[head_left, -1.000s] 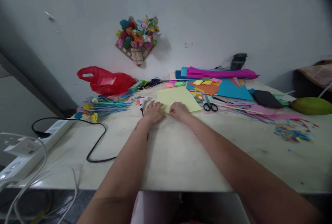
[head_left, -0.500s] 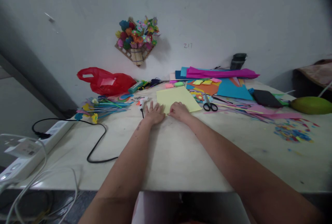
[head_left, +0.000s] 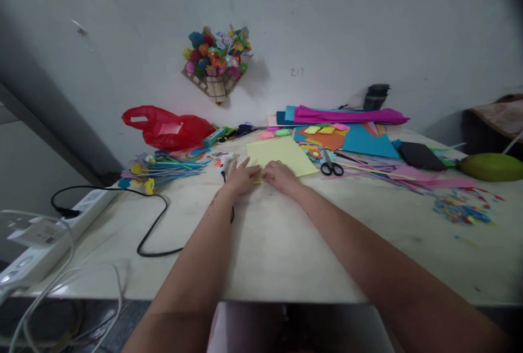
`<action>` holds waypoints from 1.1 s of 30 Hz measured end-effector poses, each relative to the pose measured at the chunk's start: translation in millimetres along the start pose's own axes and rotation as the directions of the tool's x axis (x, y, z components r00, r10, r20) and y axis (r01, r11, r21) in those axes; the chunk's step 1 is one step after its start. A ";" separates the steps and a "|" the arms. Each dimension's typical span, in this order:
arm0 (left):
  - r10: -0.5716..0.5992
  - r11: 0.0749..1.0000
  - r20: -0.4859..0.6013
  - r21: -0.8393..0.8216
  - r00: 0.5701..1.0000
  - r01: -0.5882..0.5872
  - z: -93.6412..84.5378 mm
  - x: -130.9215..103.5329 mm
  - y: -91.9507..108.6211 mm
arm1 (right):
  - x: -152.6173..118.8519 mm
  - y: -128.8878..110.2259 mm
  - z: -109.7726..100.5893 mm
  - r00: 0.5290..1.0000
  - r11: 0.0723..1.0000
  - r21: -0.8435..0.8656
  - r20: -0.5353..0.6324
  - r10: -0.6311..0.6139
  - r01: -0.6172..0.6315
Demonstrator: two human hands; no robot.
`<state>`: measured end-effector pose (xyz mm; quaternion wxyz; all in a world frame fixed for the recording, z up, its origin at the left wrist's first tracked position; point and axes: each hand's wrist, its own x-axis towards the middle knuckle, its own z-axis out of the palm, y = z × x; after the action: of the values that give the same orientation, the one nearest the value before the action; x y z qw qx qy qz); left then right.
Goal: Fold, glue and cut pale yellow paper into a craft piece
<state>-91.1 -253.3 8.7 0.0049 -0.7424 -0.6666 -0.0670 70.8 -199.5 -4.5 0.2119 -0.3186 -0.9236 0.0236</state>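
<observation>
A pale yellow sheet (head_left: 286, 152) lies flat on the table in the middle. At its near left corner, my left hand (head_left: 243, 177) has its fingers bent towards the sheet's near edge. My right hand (head_left: 281, 177) rests on that same near edge with its fingers curled together. The two sets of fingertips almost meet; anything small between them is too tiny to make out. Just left of the sheet lies a white glue gun (head_left: 224, 160), partly behind my left hand. Black-handled scissors (head_left: 331, 168) lie beside the sheet's right corner.
Paper flowers on stems (head_left: 163, 169) and a red plastic bag (head_left: 169, 128) lie at the left. A black cord (head_left: 157, 221) runs from a power strip (head_left: 85, 206). Coloured sheets (head_left: 368, 140), a black flat object (head_left: 420, 156) and paper scraps (head_left: 463, 210) are at the right.
My left hand has gone from lying flat with spread fingers to a more bent, tilted pose. My right hand has shifted slightly left, bringing the fingertips closer together.
</observation>
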 end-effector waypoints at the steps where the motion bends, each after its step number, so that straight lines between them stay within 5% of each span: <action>1: -0.003 1.000 0.003 -0.008 1.000 0.003 1.1 0.0 0.1 | 0.1 -0.1 0.2 1.000 1.000 0.003 0.001 -0.012 0.012; 9: -0.068 0.997 0.120 -0.022 0.990 0.071 10.6 2.4 -5.6 | 0.0 -4.3 -0.9 0.994 0.996 0.000 0.060 -0.092 0.092; 17: -0.089 0.996 0.140 -0.011 0.986 0.091 11.4 1.9 -6.2 | -4.1 0.3 -0.8 0.990 0.994 -0.016 0.097 -0.103 0.105; 25: -0.125 0.992 0.166 0.015 0.978 0.124 10.5 3.3 -4.5 | -12.5 -12.6 -16.7 0.945 0.933 -0.191 0.188 -0.269 0.304; 33: -0.121 0.992 0.187 0.004 0.975 0.122 8.6 2.8 -5.1 | -18.3 -19.2 -18.6 0.944 0.928 -0.206 0.183 -0.275 0.311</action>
<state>-95.1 -249.2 0.1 -0.0646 -0.7032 -0.7081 0.0004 80.1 -227.4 8.9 0.1037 -0.1965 -0.9706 -0.0924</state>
